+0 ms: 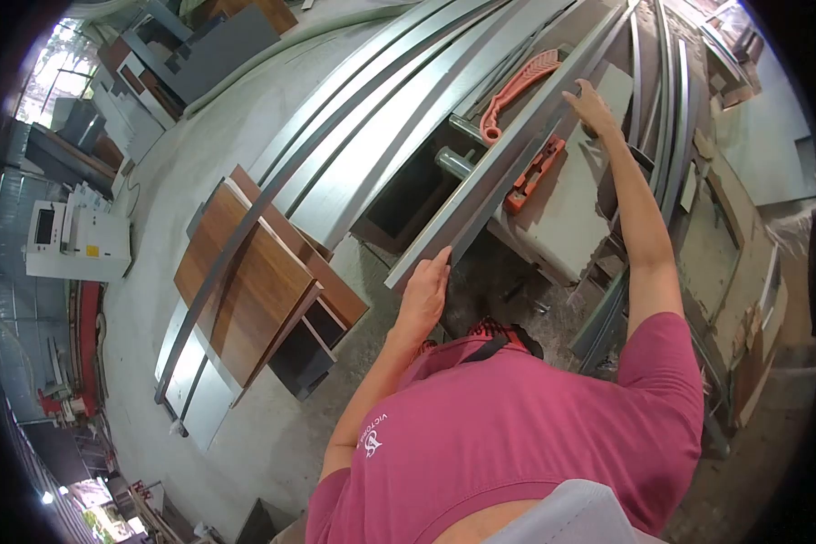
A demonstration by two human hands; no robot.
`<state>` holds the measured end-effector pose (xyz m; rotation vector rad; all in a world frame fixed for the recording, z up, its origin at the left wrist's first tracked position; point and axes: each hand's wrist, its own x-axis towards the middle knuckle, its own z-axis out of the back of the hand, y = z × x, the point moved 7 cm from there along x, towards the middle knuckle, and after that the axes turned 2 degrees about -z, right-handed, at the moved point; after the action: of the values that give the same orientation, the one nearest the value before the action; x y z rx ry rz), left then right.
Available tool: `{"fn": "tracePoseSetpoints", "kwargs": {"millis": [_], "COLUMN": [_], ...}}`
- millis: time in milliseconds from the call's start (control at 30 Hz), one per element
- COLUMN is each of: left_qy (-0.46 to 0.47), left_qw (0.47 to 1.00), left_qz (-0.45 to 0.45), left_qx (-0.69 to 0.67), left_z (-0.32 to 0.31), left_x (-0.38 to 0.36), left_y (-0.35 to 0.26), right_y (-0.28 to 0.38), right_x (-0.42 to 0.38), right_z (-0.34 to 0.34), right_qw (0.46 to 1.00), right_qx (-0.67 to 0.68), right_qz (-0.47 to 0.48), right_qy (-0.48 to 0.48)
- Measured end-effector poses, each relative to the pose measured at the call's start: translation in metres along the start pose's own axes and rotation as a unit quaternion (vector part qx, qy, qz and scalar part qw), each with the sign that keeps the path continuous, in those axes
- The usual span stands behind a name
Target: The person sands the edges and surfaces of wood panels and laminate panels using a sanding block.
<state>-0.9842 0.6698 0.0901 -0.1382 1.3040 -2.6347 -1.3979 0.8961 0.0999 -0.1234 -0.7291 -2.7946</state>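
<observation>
My left hand [423, 292] is closed on the near end of a long grey metal profile [480, 186], its fingers over the edge. Farther along, my right hand [592, 107] reaches to the right side of the same profile, its thumb and fingers curved at the edge; whether they grip it is unclear. An orange-red tool with a curved handle [517, 91] lies beyond the profile. On the near side, a second orange tool [536, 174] rests on a pale board [567, 218]. Two metal cylinders, one of them clearer [453, 162], are left of the profile.
Long metal strips [335, 136] curve across the left and centre. Wood-faced panels [245, 281] are stacked on the left, near a white machine [80, 238]. More long profiles [671, 109] and a worn board [716, 236] are at the right.
</observation>
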Motion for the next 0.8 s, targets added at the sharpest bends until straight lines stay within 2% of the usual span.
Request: {"fn": "tracePoseSetpoints", "kwargs": {"millis": [67,100,167,300,367,467,633,700,800], "left_qy": [-0.017,-0.030,-0.029,-0.034,-0.034,-0.036,-0.024,0.000,-0.018], "left_qw": [1.000,0.999,0.999,0.997,0.997,0.997,0.997,0.994,0.988], "left_qz": [-0.017,-0.038,-0.028,-0.028,-0.021,-0.026,-0.031,-0.021,-0.012], "left_qx": [0.008,0.013,0.033,0.067,0.065,0.059,0.071,0.111,0.151], "left_z": [-0.009,-0.012,-0.020,-0.034,-0.039,-0.047,-0.045,-0.041,-0.024], "left_x": [0.015,0.021,0.034,0.060,0.070,0.080,0.089,0.088,0.082], "left_y": [-0.003,-0.007,-0.011,-0.019,-0.021,-0.021,-0.028,-0.035,-0.048], "right_y": [-0.013,-0.009,-0.015,-0.025,-0.035,-0.048,-0.051,-0.053,-0.058], "right_x": [0.023,0.028,0.037,0.051,0.061,0.065,0.072,0.076,0.086], "right_z": [-0.010,-0.012,-0.011,-0.022,-0.026,-0.033,-0.034,-0.032,-0.027], "right_qw": [0.998,0.998,0.987,0.983,0.983,0.982,0.981,0.982,0.982], "right_qx": [-0.018,-0.015,-0.048,-0.064,-0.121,-0.050,-0.026,-0.020,-0.033], "right_qz": [-0.058,-0.056,-0.145,-0.155,-0.134,-0.166,-0.175,-0.173,-0.176], "right_qy": [0.002,0.007,0.047,0.080,0.034,0.069,0.078,0.077,0.062]}}
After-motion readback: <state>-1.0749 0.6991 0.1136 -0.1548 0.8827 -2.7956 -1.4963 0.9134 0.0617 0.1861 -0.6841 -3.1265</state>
